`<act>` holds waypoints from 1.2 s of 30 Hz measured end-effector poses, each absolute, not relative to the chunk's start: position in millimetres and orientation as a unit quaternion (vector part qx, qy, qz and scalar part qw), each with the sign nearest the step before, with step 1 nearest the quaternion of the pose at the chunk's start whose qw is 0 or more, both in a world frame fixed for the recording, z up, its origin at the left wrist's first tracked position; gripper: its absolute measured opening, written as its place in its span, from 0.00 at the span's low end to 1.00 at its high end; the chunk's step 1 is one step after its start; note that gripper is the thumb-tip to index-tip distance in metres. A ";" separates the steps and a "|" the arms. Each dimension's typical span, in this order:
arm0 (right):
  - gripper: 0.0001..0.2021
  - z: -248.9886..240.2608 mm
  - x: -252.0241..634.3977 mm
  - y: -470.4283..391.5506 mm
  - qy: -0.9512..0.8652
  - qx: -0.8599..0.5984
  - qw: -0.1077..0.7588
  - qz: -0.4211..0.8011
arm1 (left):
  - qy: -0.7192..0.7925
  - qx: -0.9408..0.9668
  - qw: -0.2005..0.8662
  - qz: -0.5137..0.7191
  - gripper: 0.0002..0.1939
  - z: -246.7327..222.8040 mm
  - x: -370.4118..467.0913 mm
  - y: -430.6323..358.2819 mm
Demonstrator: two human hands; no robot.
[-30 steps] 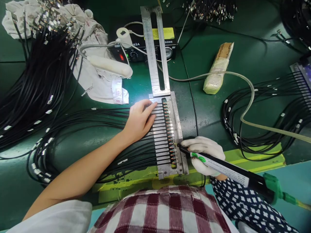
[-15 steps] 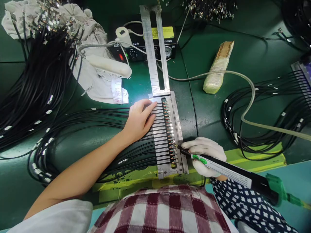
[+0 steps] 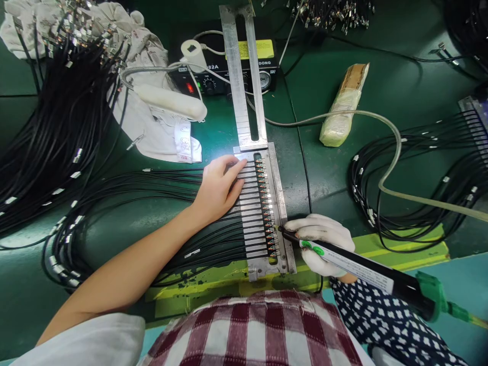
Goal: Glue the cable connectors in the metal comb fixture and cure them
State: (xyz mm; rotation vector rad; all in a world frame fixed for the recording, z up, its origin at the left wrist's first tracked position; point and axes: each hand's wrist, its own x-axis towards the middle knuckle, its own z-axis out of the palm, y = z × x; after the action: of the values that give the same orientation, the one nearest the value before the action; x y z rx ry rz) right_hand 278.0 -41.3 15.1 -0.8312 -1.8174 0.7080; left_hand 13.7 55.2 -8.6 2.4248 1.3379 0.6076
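Observation:
My bare left hand [image 3: 219, 189] rests on the slotted metal fixture [image 3: 254, 247], its thumb and forefinger apart, over thin black cables [image 3: 173, 182]. These lie side by side in the slots, and their small metal connectors [image 3: 272, 242] line up along the right side. In a white glove, my right hand [image 3: 324, 234] grips a black dispensing syringe [image 3: 358, 269] with a white label and a green end cap. The syringe tilts, its tip close to the lower connectors. Whether the tip touches one, I cannot tell.
Behind the fixture is a dispenser box [image 3: 213, 84], with a metal bar [image 3: 238, 86] across it. Cable bundles [image 3: 49, 112] and white cloth gloves [image 3: 152, 132] are at left. A wrapped block [image 3: 343, 109], a clear hose [image 3: 396, 147] and coiled cables [image 3: 362, 203] lie right.
The syringe tip has moved slightly up along the row of connectors, away from me. My left hand stays where it was on the fixture.

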 end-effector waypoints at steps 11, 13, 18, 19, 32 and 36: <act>0.07 21.0 278.6 -45.2 -0.752 -0.343 0.502 0.254 | 0.472 0.842 0.159 0.207 0.22 -8.5 14.3 55.1; 0.07 23.7 278.1 -47.5 -0.752 -0.342 0.502 0.255 | 0.471 0.843 0.158 0.206 0.22 -9.3 13.8 55.0; 0.07 19.2 278.3 -53.4 -0.756 -0.348 0.483 0.272 | 0.467 0.846 0.151 0.209 0.22 -10.2 13.2 54.9; 0.07 17.6 278.4 -54.0 -0.756 -0.349 0.481 0.274 | 0.466 0.846 0.149 0.210 0.22 -10.2 13.2 54.9; 0.07 15.3 278.4 -52.2 -0.751 -0.346 0.486 0.283 | 0.466 0.845 0.153 0.213 0.22 -10.6 12.8 54.7; 0.06 15.7 279.0 -52.7 -0.752 -0.342 0.488 0.283 | 0.464 0.849 0.143 0.210 0.22 -11.1 12.5 55.0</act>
State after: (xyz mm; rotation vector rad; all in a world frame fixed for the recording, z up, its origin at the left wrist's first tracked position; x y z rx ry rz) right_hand 279.0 -52.7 15.7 -0.8308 -1.8273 0.6890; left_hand 12.5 55.0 -11.1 2.4489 1.3373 0.6062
